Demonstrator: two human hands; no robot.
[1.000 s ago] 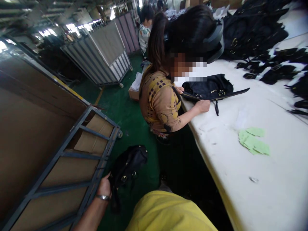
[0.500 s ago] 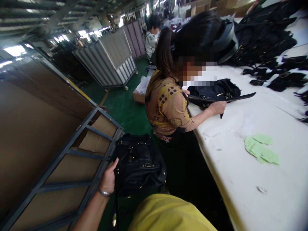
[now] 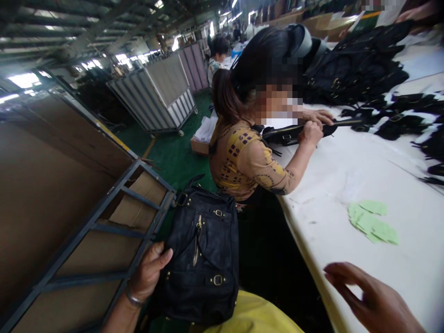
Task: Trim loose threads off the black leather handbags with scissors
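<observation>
A black bag (image 3: 204, 249) with gold buckles and a zip hangs in front of my yellow clothing, between the metal-framed cart and the table. My left hand (image 3: 151, 268), with a bracelet at the wrist, grips the bag's left edge; some of its fingers are hidden behind the bag. Over the near right part of the white table, my right hand (image 3: 371, 296) is raised with its fingers curved and apart, holding nothing. Green paper pieces (image 3: 373, 222) lie on the table beyond my right hand.
A co-worker (image 3: 249, 157) leans over the white table (image 3: 333, 185), both hands on a black strapped item (image 3: 284, 135). Black bags (image 3: 350, 69) are piled at the back right. A cardboard-lined cart (image 3: 93, 226) stands at left, a striped cart (image 3: 156, 92) beyond.
My right hand has come into view at the lower right. The black bag is nearer and more upright, its front showing. My left hand has moved slightly lower. The co-worker's hands have moved along the black item.
</observation>
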